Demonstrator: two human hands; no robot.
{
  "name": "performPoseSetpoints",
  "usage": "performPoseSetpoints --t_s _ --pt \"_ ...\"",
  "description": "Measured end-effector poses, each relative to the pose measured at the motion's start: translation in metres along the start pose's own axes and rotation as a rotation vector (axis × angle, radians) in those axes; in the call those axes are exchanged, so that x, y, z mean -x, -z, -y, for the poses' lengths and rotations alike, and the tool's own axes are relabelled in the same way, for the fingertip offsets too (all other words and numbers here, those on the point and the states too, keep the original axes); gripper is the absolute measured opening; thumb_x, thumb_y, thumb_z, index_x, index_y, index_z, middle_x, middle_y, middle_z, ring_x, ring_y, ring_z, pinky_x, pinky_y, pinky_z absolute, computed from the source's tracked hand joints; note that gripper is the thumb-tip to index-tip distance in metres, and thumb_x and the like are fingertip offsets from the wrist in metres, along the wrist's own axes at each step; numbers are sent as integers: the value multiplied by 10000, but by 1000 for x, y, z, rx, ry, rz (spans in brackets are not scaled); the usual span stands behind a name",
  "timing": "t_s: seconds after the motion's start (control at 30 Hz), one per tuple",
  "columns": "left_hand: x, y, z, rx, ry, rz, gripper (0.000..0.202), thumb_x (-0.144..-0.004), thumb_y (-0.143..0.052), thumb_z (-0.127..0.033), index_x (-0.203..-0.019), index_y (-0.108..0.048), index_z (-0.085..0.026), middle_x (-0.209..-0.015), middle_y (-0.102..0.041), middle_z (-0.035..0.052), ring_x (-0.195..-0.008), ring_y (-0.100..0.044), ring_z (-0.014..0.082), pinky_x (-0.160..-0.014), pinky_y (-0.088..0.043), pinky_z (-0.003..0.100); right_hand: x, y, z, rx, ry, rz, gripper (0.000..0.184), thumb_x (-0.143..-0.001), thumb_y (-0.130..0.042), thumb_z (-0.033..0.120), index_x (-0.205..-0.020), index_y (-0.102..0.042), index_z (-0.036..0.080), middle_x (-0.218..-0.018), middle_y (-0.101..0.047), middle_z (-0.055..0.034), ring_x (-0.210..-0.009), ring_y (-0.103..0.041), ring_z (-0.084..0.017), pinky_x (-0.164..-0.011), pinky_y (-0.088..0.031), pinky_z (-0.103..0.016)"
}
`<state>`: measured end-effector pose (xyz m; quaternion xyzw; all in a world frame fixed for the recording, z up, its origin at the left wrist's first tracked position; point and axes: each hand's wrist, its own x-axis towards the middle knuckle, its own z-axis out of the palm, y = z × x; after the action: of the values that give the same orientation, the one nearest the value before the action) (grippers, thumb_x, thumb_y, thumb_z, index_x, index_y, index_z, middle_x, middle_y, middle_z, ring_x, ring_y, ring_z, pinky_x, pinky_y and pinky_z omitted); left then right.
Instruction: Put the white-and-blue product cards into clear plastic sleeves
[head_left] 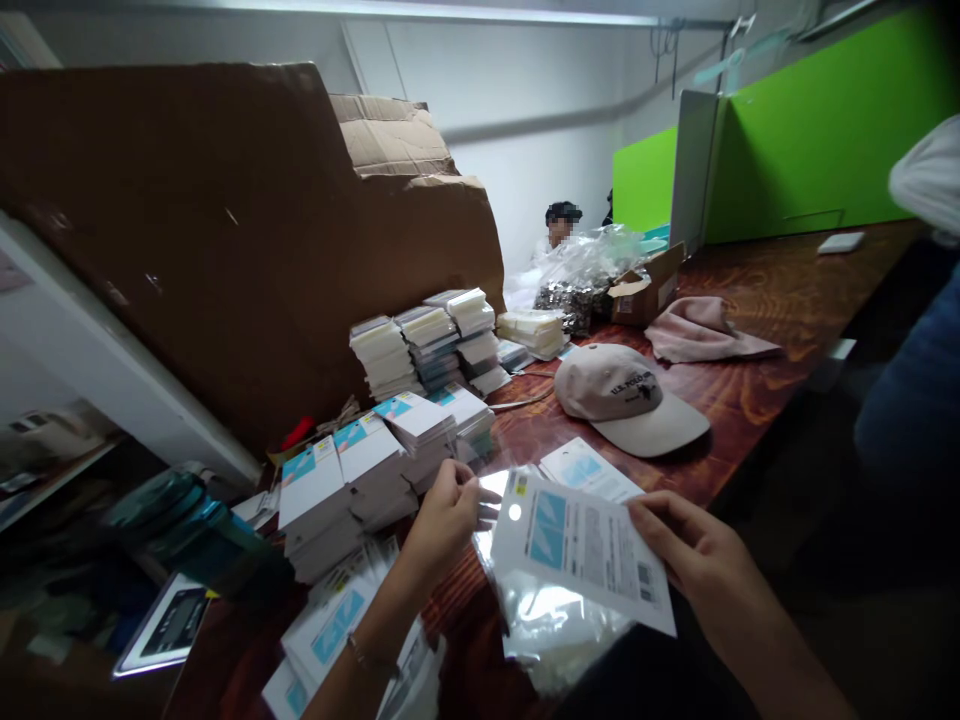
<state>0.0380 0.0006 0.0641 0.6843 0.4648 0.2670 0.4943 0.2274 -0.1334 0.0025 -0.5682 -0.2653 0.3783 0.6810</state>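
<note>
My right hand [686, 545] pinches the right edge of a white printed card [585, 545], which has a blue picture, a barcode and a punched hole. Just left of the card, the fingers of my left hand [454, 500] are closed at the edge of a clear plastic bag [562, 625]. Part of the bag lies hidden under the card. Behind the card, another printed card [581, 468] lies on the table. Loose printed cards [337, 625] are spread below my left forearm.
Stacks of printed cards [375, 455] stand left of my hands, with paler stacks [382, 360] behind. A beige cap [619, 395], pink cloth [701, 330] and open cardboard box [649, 290] sit farther back. A teal bottle [199, 530] is at left. Another person [561, 225] is beyond the table.
</note>
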Motion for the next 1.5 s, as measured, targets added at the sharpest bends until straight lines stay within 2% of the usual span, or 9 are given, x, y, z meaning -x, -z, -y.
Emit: performPoseSetpoints --t_s 0.07,0.17,0.3,0.43,0.57,0.7,0.9,1.23,1.5 --pt "3 1 -7 95 -6 -25 145 -883 -376 -368 -881 -321 -234 -846 -703 73 -672 -677 156 -638 -514 286 0 -1 -1 77 -7 104 359 -718 -684 526 -729 -650 169 -611 -632 -14 -569 -554 -152 -501 -400 -236" --pt "8 3 -16 247 -28 -36 205 -871 -452 -385 -919 -319 -237 -924 -722 99 -775 -705 184 -730 -535 336 -3 -2 -5 113 -21 125 370 -703 -692 530 -692 -650 162 -580 -625 -12 -535 -548 -145 -474 -388 -231" --pt "16 2 -24 445 -49 -19 270 -839 -571 -360 -961 -367 -233 -976 -727 105 -807 -711 196 -724 -537 319 -6 -4 -8 -9 -52 19 399 -663 -725 549 -743 -641 167 -562 -604 2 -461 -524 -131 -395 -345 -213" --pt "24 -6 -29 446 -57 19 301 -858 -569 -351 -1076 -411 -217 -1020 -714 108 -821 -703 182 -691 -541 281 -2 -8 -6 -61 13 -95 406 -688 -731 534 -799 -626 158 -496 -548 40 -327 -362 -62 -324 -238 -191" --pt "29 -12 -31 454 -61 63 332 -871 -562 -347 -1133 -430 -191 -935 -723 96 -814 -696 180 -725 -555 301 7 -16 1 -209 10 -102 400 -694 -760 478 -892 -616 162 -472 -526 59 -352 -392 -61 -369 -311 -182" --pt "31 -12 -35 567 -65 -4 307 -865 -576 -326 -1109 -448 -192 -865 -720 64 -804 -692 163 -716 -545 262 14 -23 5 -410 -54 -46 410 -642 -817 400 -920 -612 180 -573 -601 36 -449 -508 -72 -457 -400 -172" --pt "35 -6 -41 667 -156 -116 253 -818 -646 -355 -949 -553 -160 -879 -707 54 -814 -675 152 -707 -538 227 17 -22 0 -235 14 72 308 -712 -764 425 -805 -684 142 -667 -666 -21 -541 -545 -93 -530 -431 -191" --pt "47 4 -48 444 -228 49 231 -834 -632 -385 -887 -644 -160 -785 -701 24 -710 -650 141 -629 -522 225 32 -4 21 -43 26 80 295 -750 -716 469 -866 -715 198 -745 -690 -16 -658 -602 -149 -608 -498 -202" --pt "60 -25 -39 398 -200 249 321 -834 -610 -440 -921 -701 -144 -818 -713 50 -736 -635 173 -713 -507 268 43 -15 20 -188 -45 56 385 -678 -770 479 -904 -712 173 -806 -722 -68 -712 -659 -201 -635 -546 -246"
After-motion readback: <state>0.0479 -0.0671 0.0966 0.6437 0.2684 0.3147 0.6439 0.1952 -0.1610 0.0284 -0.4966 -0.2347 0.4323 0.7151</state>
